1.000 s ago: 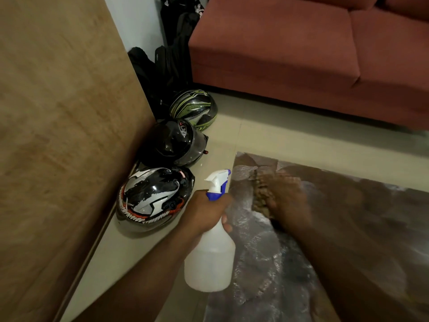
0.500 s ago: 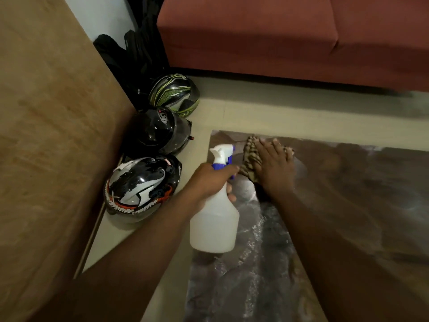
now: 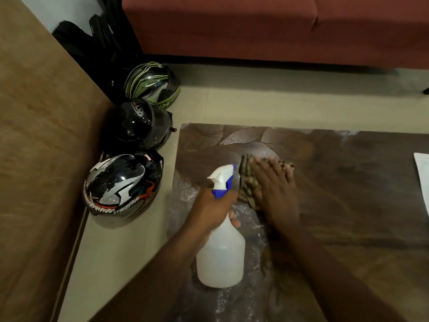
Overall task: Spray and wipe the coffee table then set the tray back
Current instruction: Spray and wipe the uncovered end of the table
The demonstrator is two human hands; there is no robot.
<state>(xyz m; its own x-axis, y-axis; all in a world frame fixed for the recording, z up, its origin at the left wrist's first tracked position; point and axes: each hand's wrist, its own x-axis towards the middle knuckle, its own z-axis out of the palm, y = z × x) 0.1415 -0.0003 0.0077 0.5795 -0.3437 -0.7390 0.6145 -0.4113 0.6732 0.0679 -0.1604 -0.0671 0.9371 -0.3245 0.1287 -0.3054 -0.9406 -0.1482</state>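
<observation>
Dark wood-grain desk [image 3: 348, 182] is being seen from the head view, its near left part glistening wet. A patterned cloth [image 3: 249, 180] is being pressed flat on the desk under the right hand [image 3: 276, 194], whose fingers are spread straight and blurred. A white spray bottle [image 3: 221, 252] with a blue trigger is being gripped at the neck by the left hand [image 3: 211, 210], held upright above the desk's left edge. A white object [image 3: 422, 173], cut off, is lying at the right edge. Three helmets [image 3: 123, 184] are lying on the floor [image 3: 278, 105] beside a red sofa [image 3: 255, 26].
</observation>
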